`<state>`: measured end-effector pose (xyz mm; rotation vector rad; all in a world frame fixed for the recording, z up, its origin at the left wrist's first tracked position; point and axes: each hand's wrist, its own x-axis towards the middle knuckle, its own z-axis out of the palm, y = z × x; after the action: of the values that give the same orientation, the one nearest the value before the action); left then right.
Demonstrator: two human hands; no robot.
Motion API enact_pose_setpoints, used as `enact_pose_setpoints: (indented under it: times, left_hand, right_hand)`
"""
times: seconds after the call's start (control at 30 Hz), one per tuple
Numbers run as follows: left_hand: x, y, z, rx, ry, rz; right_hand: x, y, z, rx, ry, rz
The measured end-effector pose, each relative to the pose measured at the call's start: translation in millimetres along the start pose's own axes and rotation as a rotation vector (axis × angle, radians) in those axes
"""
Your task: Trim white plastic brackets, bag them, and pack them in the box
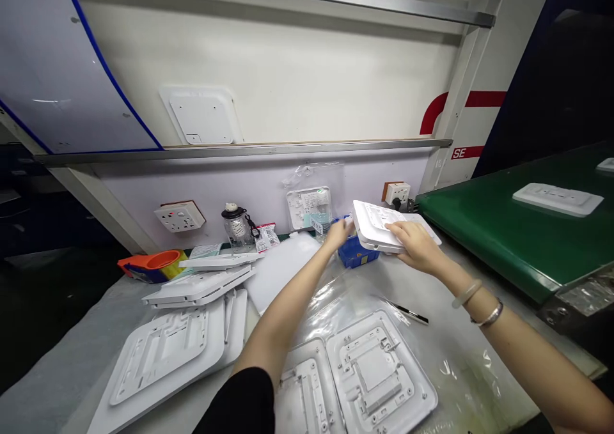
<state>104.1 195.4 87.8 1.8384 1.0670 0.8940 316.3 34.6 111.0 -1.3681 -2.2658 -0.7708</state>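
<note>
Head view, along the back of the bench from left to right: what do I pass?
Orange container → wall socket → clear jar → left hand → white cover under the right hand → green conveyor → white panel lying on it.

Lower left of the frame, a stack of white covers (192, 306) lies on the desk (71, 370). Two back plates (378, 376) sit bottom centre, with a pen (407, 312) just beyond. A green conveyor belt (503, 242) fills the right, and a wall socket (179, 217) and a bottle (236, 228) are mid-left.
</note>
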Motion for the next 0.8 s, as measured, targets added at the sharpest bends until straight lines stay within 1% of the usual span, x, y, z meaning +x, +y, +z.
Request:
enact_pose_setpoints:
  times: [0.07,0.1,0.2,0.3,0.37,0.43,0.5,0.53,0.6,0.67,0.7,0.77,0.8]
  left_hand:
    - [-15.4,-2.9,-31.7,-0.086,0.071,-0.04]
    - [-27.3,-4.5,-46.9,-0.13,0.097,-0.048]
    - [-77.4,-6.1,-82.5,-0.237,0.109,-0.031]
    - [-135.7,-1.6,-98.6,-0.279,0.059,-0.001]
    - [-169.4,3.2,-100.8,-0.286,0.032,0.017]
    - [-194.1,7.5,-98.8,-0.288,0.017,0.024]
    - [-208.2,10.4,-94.4,-0.286,0.011,0.025]
    - [-211.5,11.1,-91.6,-0.283,0.013,0.027]
    - [-212.7,11.3,-85.0,-0.275,0.026,0.036]
    - [-210.0,10.1,-77.9,-0.296,0.037,0.064]
    - [-208.5,9.1,-74.4,-0.324,0.034,0.084]
    - [-206.9,6.7,-69.0,-0.407,0.009,0.11]
    - [-206.9,5.4,-67.3,-0.457,-0.006,0.106]
  right_hand:
    - [1.2,-5.1,19.5,0.005,-0.019,-0.04]
    - [2.9,-8.9,29.8,0.011,-0.035,-0.061]
    - [10.0,-21.6,61.2,0.037,-0.092,-0.132]
    - [13.4,-26.7,88.8,0.063,-0.144,-0.18]
    - [12.0,-23.1,102.0,0.08,-0.165,-0.176]
    - [9.9,-18.3,108.5,0.1,-0.178,-0.162]
    - [9.7,-19.9,106.6,0.114,-0.186,-0.153]
    - [10.9,-25.3,102.1,0.137,-0.181,-0.142]
    - [16.0,-47.2,86.8,0.256,-0.141,-0.087]
    - [23.4,-80.7,66.3,0.514,-0.074,0.001]
    - [27.4,-99.2,55.7,0.682,-0.055,0.043]
    - [34.7,-133.5,36.7,0.984,-0.074,0.122]
    - [37.9,-147.2,29.0,1.073,-0.093,0.166]
